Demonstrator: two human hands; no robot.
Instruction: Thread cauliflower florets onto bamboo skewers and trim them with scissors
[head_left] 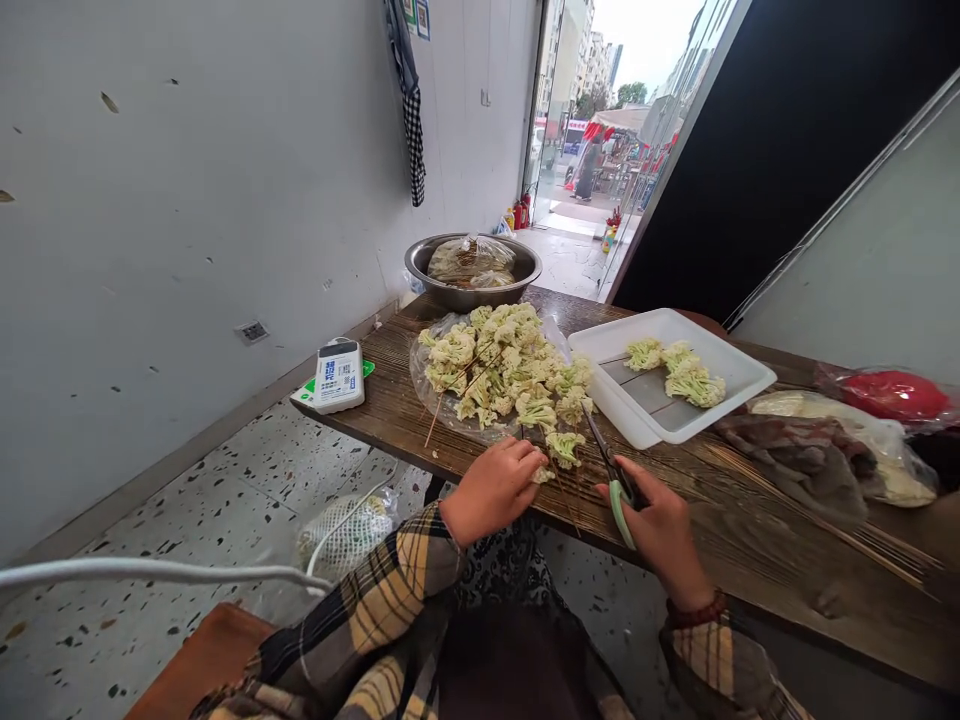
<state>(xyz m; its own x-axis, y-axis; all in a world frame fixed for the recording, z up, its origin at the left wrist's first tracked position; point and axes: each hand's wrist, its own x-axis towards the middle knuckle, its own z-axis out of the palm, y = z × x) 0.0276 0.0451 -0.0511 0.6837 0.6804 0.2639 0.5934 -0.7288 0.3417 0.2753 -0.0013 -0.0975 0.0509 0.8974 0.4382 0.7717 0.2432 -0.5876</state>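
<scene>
My left hand (495, 488) is closed in a pinch on a small cauliflower floret (543, 474) at the near edge of the wooden table (750, 540). My right hand (661, 525) is closed around green-handled scissors (613, 480), blades pointing away toward the pile. A heap of cauliflower florets (501, 368) lies on clear plastic just beyond my hands, with thin bamboo skewers (450, 395) mixed in. A white rectangular tray (739, 385) to the right holds a few skewered florets (679, 370).
A metal bowl (472, 268) with a plastic bag in it stands at the table's far end. A white device (337, 376) sits at the left corner. Bagged items (862, 440) and loose skewers (840, 535) lie at the right. A white cable (150, 572) crosses the floor.
</scene>
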